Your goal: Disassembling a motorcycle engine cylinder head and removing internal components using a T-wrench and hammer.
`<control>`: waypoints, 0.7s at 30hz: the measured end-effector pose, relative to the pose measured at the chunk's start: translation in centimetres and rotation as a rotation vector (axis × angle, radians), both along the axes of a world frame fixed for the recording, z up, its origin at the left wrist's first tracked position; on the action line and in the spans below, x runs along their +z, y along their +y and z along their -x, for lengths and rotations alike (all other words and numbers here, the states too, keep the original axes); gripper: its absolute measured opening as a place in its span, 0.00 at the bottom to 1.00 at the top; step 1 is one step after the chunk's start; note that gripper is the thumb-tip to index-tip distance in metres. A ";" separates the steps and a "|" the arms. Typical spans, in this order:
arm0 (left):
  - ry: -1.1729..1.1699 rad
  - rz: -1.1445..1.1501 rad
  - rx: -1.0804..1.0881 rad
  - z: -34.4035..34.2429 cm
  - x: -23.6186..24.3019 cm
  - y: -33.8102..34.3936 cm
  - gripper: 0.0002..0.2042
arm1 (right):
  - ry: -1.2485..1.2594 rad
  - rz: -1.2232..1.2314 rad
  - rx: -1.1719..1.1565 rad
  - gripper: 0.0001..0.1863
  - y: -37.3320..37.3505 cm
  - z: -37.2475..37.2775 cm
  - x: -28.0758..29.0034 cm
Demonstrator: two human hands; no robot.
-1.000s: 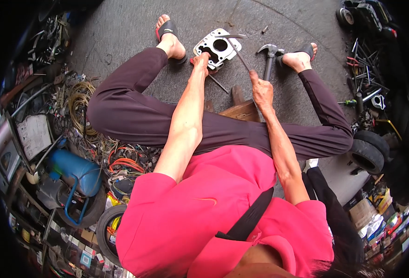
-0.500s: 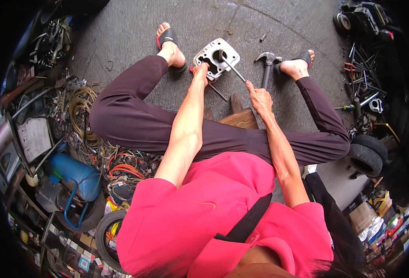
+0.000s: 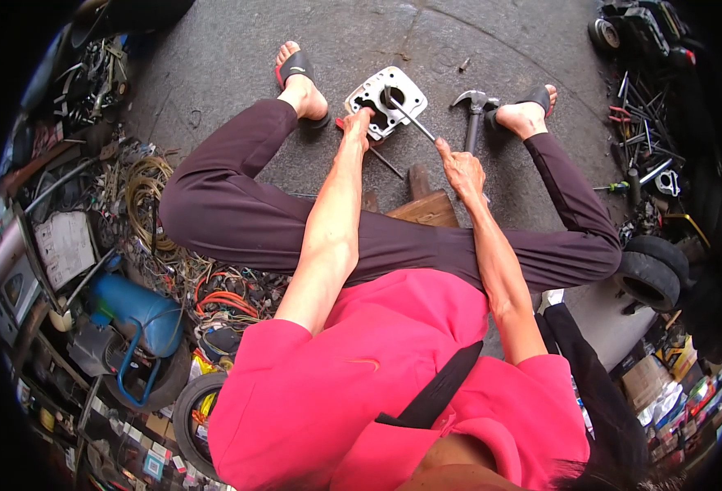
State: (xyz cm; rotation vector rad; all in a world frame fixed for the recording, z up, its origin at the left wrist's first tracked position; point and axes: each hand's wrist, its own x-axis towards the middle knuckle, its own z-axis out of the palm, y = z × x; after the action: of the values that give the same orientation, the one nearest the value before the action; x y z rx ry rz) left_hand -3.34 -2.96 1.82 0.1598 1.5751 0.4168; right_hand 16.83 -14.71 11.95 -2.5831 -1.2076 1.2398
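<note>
My left hand (image 3: 358, 128) grips the white metal engine cylinder block (image 3: 410, 90) at its lower left. A red piece (image 3: 340, 123) shows beside that hand, and a thin rod (image 3: 386, 162) runs out below it. My right hand (image 3: 462, 170) is closed on the end of a long steel bar (image 3: 421, 126), whose far end rests in the block's round bore. A claw hammer (image 3: 472, 119) stands just right of the block, by my right foot. Behind my hands is a wooden piece (image 3: 427, 209) between my legs.
Coiled hoses (image 3: 146, 196), cables and a blue compressor tank (image 3: 136, 309) crowd my left. Scattered tools (image 3: 643, 123), stacked tyres (image 3: 647, 274) and a black wheeled object (image 3: 639, 33) lie at my right. Piles of parts fill both lower corners.
The bar's crosspiece lay over the top of the block; its end is now down in the bore. Block and hands appear slightly lower, along with the whole view.
</note>
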 end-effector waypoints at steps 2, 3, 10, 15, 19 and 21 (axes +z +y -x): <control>-0.028 -0.080 -0.075 0.3 1.1 0.4 0.21 | 0.018 -0.025 0.005 0.44 -0.6 -0.2 -0.2; -0.115 -0.101 -0.082 0.4 1.6 1.2 0.20 | 0.035 -0.056 -0.033 0.43 -0.7 -0.4 -0.2; 0.314 -0.613 -0.317 -4.7 6.2 3.4 0.26 | 0.221 -0.408 -0.499 0.38 -0.1 -3.1 0.1; 0.873 -1.120 -0.998 -5.8 6.2 1.6 0.25 | 0.206 -0.307 -0.706 0.40 -1.2 -5.3 0.8; 0.960 -1.300 -1.295 -4.4 3.7 -1.7 0.14 | 0.184 -0.279 -0.721 0.41 -0.9 -5.3 0.3; 0.965 -1.184 -1.402 -3.8 2.5 -2.5 0.09 | 0.260 -0.432 -0.721 0.36 -0.8 -4.6 -0.2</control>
State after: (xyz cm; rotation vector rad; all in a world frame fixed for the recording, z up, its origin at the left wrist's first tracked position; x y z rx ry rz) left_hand 0.46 -5.44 4.34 2.4725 1.4402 0.0397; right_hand 21.44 -15.49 11.76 -2.1326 -0.3647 0.9682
